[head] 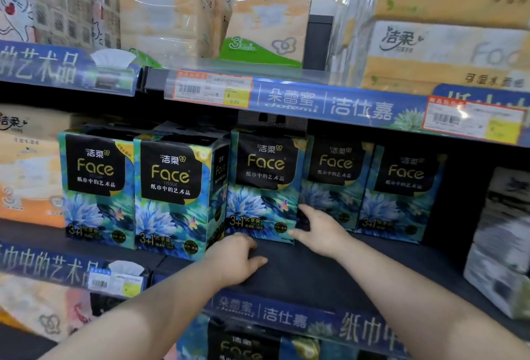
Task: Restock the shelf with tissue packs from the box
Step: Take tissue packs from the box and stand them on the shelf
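Several dark blue-green "Face" tissue packs stand in a row on the middle shelf (329,270). The centre pack (263,187) stands upright, set further back than the two packs (172,199) to its left. My left hand (238,256) rests on the shelf board just before that pack's lower left corner, knuckles up, fingers bent under and thumb stretched right. My right hand (318,230) touches the pack's lower right corner, with straight fingers reaching between it and the neighbouring pack (335,182) and the thumb at the front edge. The box is out of view.
Dark shelf board shows in front of the three right-hand packs. A white-grey pack (502,245) stands at the far right. The upper shelf (286,98) with price tags overhangs, loaded with beige packs (266,18). More Face packs (243,345) sit on the shelf below.
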Demonstrator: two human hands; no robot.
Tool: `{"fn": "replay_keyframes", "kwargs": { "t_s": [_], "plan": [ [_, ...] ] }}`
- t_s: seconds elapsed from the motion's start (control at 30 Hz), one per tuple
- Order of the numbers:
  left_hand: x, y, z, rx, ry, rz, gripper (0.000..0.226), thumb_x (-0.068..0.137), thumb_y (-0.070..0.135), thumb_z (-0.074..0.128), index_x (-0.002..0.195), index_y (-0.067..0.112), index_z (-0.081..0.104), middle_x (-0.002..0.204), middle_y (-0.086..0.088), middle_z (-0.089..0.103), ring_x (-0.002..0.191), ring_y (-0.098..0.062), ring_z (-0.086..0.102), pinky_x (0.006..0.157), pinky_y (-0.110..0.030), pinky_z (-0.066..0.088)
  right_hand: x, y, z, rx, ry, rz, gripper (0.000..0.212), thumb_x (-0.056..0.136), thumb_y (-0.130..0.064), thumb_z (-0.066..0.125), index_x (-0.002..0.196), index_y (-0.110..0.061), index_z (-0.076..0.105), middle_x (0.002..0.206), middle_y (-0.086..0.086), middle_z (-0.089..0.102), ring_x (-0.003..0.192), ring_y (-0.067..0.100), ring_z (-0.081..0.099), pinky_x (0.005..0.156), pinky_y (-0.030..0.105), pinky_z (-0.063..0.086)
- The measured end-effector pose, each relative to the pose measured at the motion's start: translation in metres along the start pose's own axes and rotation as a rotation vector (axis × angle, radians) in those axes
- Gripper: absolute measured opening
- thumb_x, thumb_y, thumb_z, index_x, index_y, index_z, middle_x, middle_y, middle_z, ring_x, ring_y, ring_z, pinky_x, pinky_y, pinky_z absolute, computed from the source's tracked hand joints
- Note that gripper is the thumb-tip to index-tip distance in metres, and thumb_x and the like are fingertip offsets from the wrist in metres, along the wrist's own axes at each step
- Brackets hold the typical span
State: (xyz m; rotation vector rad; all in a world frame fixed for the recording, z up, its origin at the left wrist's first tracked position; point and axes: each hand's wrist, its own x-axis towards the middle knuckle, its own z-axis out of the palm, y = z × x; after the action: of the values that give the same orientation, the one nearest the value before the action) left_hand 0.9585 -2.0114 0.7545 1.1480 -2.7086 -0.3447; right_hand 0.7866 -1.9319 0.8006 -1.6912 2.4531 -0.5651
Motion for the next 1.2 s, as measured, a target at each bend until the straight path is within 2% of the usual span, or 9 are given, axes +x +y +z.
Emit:
{"fn": "replay_keyframes", "kwargs": {
  "t_s": [0.17, 0.43, 0.53, 0.63, 0.77, 0.9, 1.07, 1.2],
  "plan": [
    [-0.021, 0.013, -0.015, 0.096, 0.028, 0.132, 0.055, 0.09, 0.052, 0.048, 0.133, 0.018, 0.048, 0.143, -0.006, 0.043, 0.125, -0.026, 0.049, 0.1, -0.041, 0.045, -0.053, -0.005, -0.007, -0.254, -0.084, 0.043, 0.068, 0.091, -0.048, 0.051, 0.149, -0.023, 0.025, 0.155, 0.0, 0.03, 0.141, 0.023, 0.032, 0.112, 0.041, 0.033],
    [-0.081, 0.052, 0.004, 0.001, 0.109, 0.411, 0.051, 0.092, 0.046, 0.047, 0.138, 0.024, 0.043, 0.14, 0.001, 0.041, 0.129, -0.023, 0.041, 0.102, -0.037, 0.042, -0.169, -0.003, 0.001, -0.356, -0.094, 0.229, 0.061, 0.094, -0.047, 0.047, 0.147, -0.024, 0.028, 0.15, 0.004, 0.038, 0.135, 0.026, 0.04, 0.108, 0.044, 0.036],
    [-0.109, 0.073, 0.028, -0.021, 0.002, 0.491, 0.048, 0.091, 0.046, 0.049, 0.133, 0.025, 0.05, 0.132, 0.001, 0.047, 0.122, -0.023, 0.048, 0.096, -0.035, 0.046, -0.213, 0.002, 0.006, -0.375, -0.112, 0.324, 0.06, 0.093, -0.045, 0.05, 0.146, -0.023, 0.031, 0.148, 0.006, 0.042, 0.133, 0.028, 0.042, 0.107, 0.042, 0.038],
    [-0.138, 0.09, 0.048, 0.05, -0.135, 0.534, 0.051, 0.09, 0.05, 0.049, 0.134, 0.024, 0.048, 0.139, -0.002, 0.044, 0.124, -0.023, 0.048, 0.099, -0.035, 0.044, -0.253, 0.008, 0.012, -0.323, -0.086, 0.373, 0.06, 0.092, -0.041, 0.053, 0.145, -0.021, 0.034, 0.146, 0.007, 0.045, 0.132, 0.027, 0.043, 0.104, 0.04, 0.041],
    [-0.173, 0.105, 0.065, 0.076, -0.194, 0.546, 0.053, 0.089, 0.052, 0.048, 0.135, 0.026, 0.046, 0.139, 0.0, 0.045, 0.127, -0.022, 0.046, 0.101, -0.034, 0.043, -0.308, 0.016, 0.021, -0.291, -0.103, 0.439, 0.06, 0.092, -0.04, 0.051, 0.146, -0.023, 0.031, 0.148, 0.005, 0.042, 0.134, 0.026, 0.043, 0.104, 0.041, 0.04],
    [-0.22, 0.134, 0.082, 0.058, -0.217, 0.583, 0.047, 0.089, 0.048, 0.05, 0.129, 0.025, 0.051, 0.133, -0.001, 0.049, 0.123, -0.023, 0.05, 0.096, -0.031, 0.045, -0.379, 0.022, 0.025, -0.308, -0.143, 0.52, 0.059, 0.093, -0.041, 0.05, 0.146, -0.026, 0.031, 0.146, 0.007, 0.044, 0.131, 0.03, 0.044, 0.105, 0.044, 0.04],
    [-0.312, 0.215, 0.115, -0.026, -0.281, 0.701, 0.048, 0.089, 0.048, 0.051, 0.131, 0.025, 0.05, 0.129, -0.001, 0.05, 0.119, -0.023, 0.052, 0.094, -0.033, 0.047, -0.527, 0.041, 0.014, -0.328, -0.098, 0.67, 0.056, 0.09, -0.043, 0.053, 0.141, -0.024, 0.038, 0.14, 0.009, 0.051, 0.128, 0.031, 0.046, 0.102, 0.044, 0.042],
    [-0.419, 0.295, 0.144, -0.09, -0.368, 0.848, 0.046, 0.088, 0.047, 0.052, 0.128, 0.026, 0.052, 0.128, -0.001, 0.051, 0.122, -0.022, 0.051, 0.097, -0.033, 0.045, -0.678, 0.049, -0.001, -0.256, -0.087, 0.904, 0.054, 0.09, -0.043, 0.053, 0.139, -0.025, 0.039, 0.139, 0.005, 0.051, 0.127, 0.029, 0.048, 0.1, 0.04, 0.043]
  ]
}}
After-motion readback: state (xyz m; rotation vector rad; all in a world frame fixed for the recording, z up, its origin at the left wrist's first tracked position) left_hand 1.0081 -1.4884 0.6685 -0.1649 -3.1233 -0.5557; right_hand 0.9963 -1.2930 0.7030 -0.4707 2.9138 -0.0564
